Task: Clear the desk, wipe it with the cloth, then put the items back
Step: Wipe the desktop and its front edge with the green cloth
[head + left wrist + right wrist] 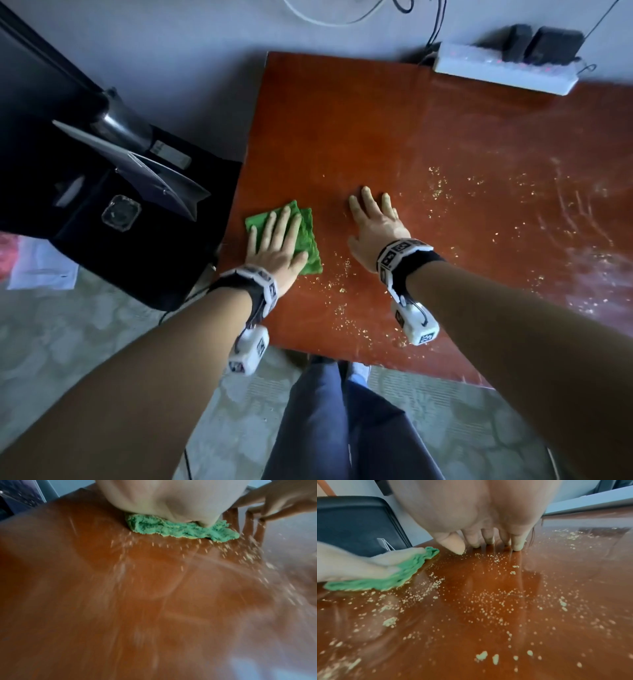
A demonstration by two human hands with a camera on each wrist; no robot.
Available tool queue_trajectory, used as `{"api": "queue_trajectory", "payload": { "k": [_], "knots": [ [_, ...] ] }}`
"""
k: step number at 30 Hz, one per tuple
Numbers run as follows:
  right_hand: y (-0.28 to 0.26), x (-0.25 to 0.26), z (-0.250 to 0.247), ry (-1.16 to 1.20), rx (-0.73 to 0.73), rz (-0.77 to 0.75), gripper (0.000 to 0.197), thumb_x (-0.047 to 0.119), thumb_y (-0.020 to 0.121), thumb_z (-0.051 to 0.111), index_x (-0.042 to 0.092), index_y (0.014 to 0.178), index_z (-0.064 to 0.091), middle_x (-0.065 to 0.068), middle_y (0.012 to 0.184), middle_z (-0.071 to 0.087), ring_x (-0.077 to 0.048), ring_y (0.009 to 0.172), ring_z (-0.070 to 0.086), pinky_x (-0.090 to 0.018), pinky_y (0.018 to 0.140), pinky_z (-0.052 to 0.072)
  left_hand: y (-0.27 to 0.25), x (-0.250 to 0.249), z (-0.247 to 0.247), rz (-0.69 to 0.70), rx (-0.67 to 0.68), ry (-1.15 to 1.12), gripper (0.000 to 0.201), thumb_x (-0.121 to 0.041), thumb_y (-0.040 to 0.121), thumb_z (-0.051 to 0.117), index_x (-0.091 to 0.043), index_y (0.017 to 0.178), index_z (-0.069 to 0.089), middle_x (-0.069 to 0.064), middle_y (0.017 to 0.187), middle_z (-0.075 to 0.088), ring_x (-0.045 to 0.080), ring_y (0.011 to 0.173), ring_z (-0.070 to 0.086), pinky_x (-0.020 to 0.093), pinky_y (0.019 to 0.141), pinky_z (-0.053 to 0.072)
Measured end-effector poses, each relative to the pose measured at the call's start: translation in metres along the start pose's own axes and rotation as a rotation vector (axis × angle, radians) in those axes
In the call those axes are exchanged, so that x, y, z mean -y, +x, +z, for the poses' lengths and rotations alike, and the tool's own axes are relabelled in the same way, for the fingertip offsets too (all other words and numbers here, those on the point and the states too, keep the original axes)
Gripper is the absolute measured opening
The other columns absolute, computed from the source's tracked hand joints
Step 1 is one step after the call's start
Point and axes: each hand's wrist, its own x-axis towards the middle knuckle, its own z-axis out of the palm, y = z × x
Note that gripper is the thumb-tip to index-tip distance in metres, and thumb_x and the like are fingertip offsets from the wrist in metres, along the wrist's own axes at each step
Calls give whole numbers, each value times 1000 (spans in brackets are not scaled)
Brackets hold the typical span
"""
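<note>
Left hand (275, 245) is pressing flat, fingers straight, on the cloth (306, 240) at the counter (445, 144) edge; right hand (375, 222) is resting flat, fingers spread, among crumbs (346, 291).

Reddish-brown wood-look desk (428, 164) finished smooth and glossy, reflections seen in it, pale gritty crumbs (481, 655) scattered across, green cloth (305, 240) of nubby, fuzzy fabric, white power strip (503, 70) in matt plastic

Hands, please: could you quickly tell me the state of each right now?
Left hand: open, flat, pressing the green cloth on the desk.
Right hand: open, fingers spread on the bare desk, holding nothing.
</note>
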Motion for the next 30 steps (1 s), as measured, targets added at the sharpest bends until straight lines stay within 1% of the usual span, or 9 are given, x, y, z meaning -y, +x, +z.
{"api": "queue_trajectory", "payload": {
  "k": [3, 6, 9, 13, 17, 19, 21, 24, 30],
  "knots": [
    [0, -2, 2, 22, -18, 1, 76, 36, 94, 39, 28, 157, -3, 3, 163, -16, -33, 150, -9, -43, 123, 6, 54, 11, -29, -20, -66, -36, 69, -47, 101, 25, -26, 154, -14, -6, 161, -23, 16, 149, -15, 48, 119, -6],
    [3, -4, 8, 26, -42, 0, 80, 35, 92, 42, 29, 157, -4, 4, 163, -18, -32, 150, -12, -43, 123, 5, 126, 16, -72, 58, -106, -59, 67, -45, 101, 26, -28, 156, -8, -6, 162, -18, 16, 150, -12, 49, 120, -5],
    [6, -4, 13, 35, -80, 17, 82, 36, 90, 43, 29, 157, -4, 5, 163, -17, -31, 150, -13, -43, 123, 4, 162, 10, -84, 135, -165, -9, 66, -44, 100, 27, -30, 156, -4, -7, 163, -14, 15, 150, -10, 49, 121, -4],
    [6, 2, 10, 37, -61, 60, 80, 36, 90, 42, 29, 157, -2, 5, 163, -15, -32, 150, -10, -43, 123, 3, 122, 7, -58, 290, -181, 77, 66, -45, 99, 26, -33, 155, -5, -10, 163, -13, 13, 150, -10, 47, 121, -3],
    [0, 10, 3, 98, -53, 106, 73, 33, 94, 39, 30, 157, 2, 6, 164, -11, -29, 151, -8, -41, 122, 6, 27, 17, -12, 375, -116, 136, 67, -51, 97, 20, -31, 155, -9, -8, 162, -19, 13, 150, -13, 48, 121, -1],
    [-7, 17, 5, 124, -60, 127, 71, 32, 95, 39, 30, 157, 5, 6, 164, -9, -27, 151, -6, -41, 122, 9, -18, 30, 11, 373, -92, 143, 68, -53, 97, 19, -31, 154, -9, -8, 162, -17, 14, 150, -11, 48, 121, 0],
    [-17, 23, 13, 146, -60, 148, 72, 32, 94, 40, 29, 157, 6, 6, 164, -8, -25, 151, -6, -41, 122, 12, -33, 40, 19, 361, -62, 136, 68, -54, 96, 19, -32, 154, -11, -10, 161, -19, 13, 150, -11, 47, 121, -2],
    [-28, 29, 24, 139, -63, 159, 73, 32, 93, 41, 28, 157, 6, 6, 164, -9, -22, 151, -6, -41, 121, 12, -9, 38, 6, 335, -63, 118, 68, -51, 99, 22, -33, 153, -14, -12, 158, -25, 12, 149, -15, 46, 121, -6],
    [-36, 27, 31, 84, -69, 166, 73, 36, 96, 41, 29, 157, 1, 7, 164, -12, -19, 151, -6, -39, 121, 13, 90, 42, -47, 217, -146, -6, 66, -46, 100, 28, -30, 156, -4, -9, 163, -13, 15, 150, -9, 47, 120, -4]
  ]
}}
